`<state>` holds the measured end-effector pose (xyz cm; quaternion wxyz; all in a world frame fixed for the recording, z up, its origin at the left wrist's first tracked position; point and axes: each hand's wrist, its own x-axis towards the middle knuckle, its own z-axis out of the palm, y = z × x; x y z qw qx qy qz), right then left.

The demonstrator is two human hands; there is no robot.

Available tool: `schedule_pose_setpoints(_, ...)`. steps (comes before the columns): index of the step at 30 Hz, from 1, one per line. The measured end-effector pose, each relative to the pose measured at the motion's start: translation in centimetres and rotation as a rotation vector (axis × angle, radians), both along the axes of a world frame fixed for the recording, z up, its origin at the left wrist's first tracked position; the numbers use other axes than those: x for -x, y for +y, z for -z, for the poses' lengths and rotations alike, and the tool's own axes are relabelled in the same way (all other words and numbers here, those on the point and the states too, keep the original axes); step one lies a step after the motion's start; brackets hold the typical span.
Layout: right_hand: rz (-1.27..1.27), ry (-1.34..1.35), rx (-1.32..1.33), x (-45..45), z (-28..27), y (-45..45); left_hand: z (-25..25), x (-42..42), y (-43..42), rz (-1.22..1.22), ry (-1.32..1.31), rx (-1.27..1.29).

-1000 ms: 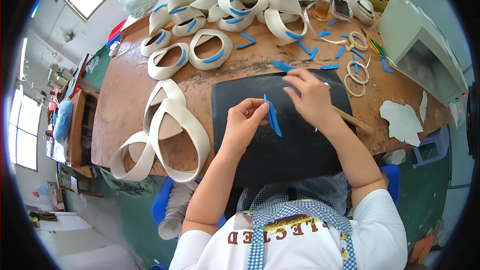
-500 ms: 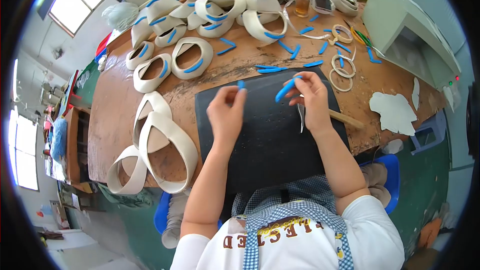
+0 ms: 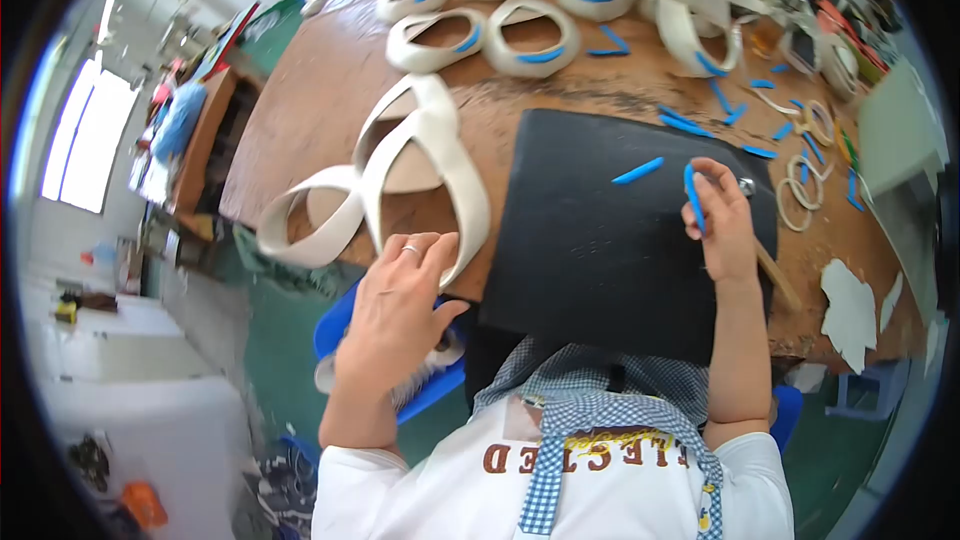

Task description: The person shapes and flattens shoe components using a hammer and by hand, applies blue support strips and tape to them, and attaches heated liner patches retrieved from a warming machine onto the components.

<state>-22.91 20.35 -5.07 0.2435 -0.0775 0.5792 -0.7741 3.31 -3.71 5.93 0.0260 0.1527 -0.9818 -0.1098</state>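
Note:
My left hand (image 3: pixel 395 305) is over the near edge of a cream shoe upper (image 3: pixel 455 175). Its fingers are spread, thumb apart, with the fingertips at the piece's lower rim; whether they touch it I cannot tell. Two more cream uppers overlap that one, including a looped upper (image 3: pixel 285 230) on the left. Between thumb and fingers, my right hand (image 3: pixel 725 220) pinches a blue strip (image 3: pixel 693 195) above the black mat (image 3: pixel 600 250). Another blue strip (image 3: pixel 638 171) lies on the mat, left of that hand.
Cream uppers with blue strips (image 3: pixel 535 38) stand along the back of the wooden table (image 3: pixel 310 100). Loose blue strips (image 3: pixel 685 124) and tape rolls (image 3: pixel 800 202) lie to the right. A wooden handle (image 3: pixel 778 278) sticks out beside the mat. White scraps (image 3: pixel 848 315) lie at the right edge.
My left hand has left the mat and moved left to the cream uppers. A blue strip now lies on the mat. My right hand still holds its strip. The view has turned left.

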Motion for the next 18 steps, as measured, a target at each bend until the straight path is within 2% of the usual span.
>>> schedule_pose_setpoints(4, -0.198, -0.227, 0.081, -0.4, -0.6, -0.6, 2.6, -4.0, -2.0, 0.047, -0.030, 0.237)
schedule_pose_setpoints(6, -0.283, -0.236, 0.057, -1.1, -1.2, -1.4, 4.0, -4.3, -3.7, 0.063, 0.048, 0.142)
schedule_pose_setpoints(7, -0.322, -0.149, 0.038, -1.6, -1.6, -1.8, 4.3, -4.1, -4.5, 0.073, 0.089, 0.098)
schedule_pose_setpoints(10, -0.396, 0.093, -0.014, -4.5, -4.4, -3.4, 2.9, -2.9, -4.3, 0.096, 0.332, -0.300)
schedule_pose_setpoints(14, -0.421, 0.294, 0.084, -8.3, -8.1, -6.1, 1.4, 0.0, -3.6, 0.040, 0.373, -0.522)
schedule_pose_setpoints(18, -0.509, 0.418, 0.167, -9.4, -8.7, -8.0, 1.1, 2.2, -3.3, 0.090, 0.469, -0.506)
